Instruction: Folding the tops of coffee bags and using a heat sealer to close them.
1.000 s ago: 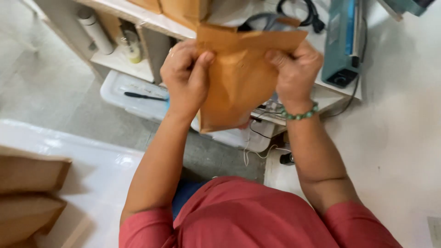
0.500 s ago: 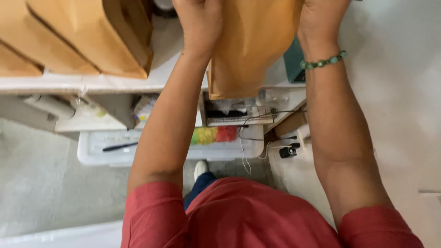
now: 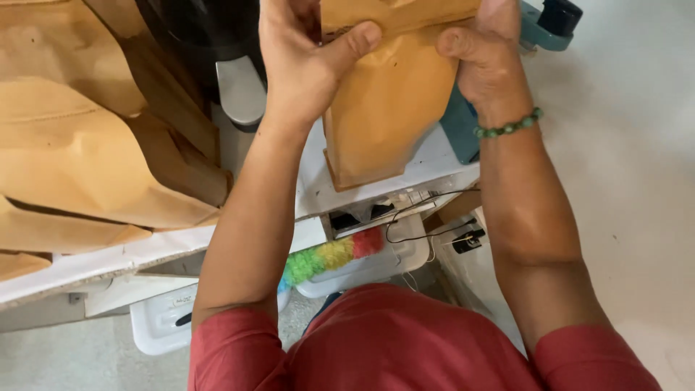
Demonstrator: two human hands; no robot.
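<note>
item: brown paper pouch (image 3: 387, 101), held upright in front of me above the white table edge (image 3: 145, 253), its top folded over. my left hand (image 3: 304, 61) pinches the upper left edge, thumb pressed flat across the fold. my right hand (image 3: 485, 61) pinches the upper right edge, thumb on the front, other fingers behind and out of sight; green bead bracelet (image 3: 507, 128) on that wrist. adjacent: stack of brown paper bags (image 3: 94, 145) lying to the left on the table; teal machine (image 3: 463, 127) just behind the pouch; rainbow-coloured duster (image 3: 329, 257) on a white bin (image 3: 376, 264) under the table.
</note>
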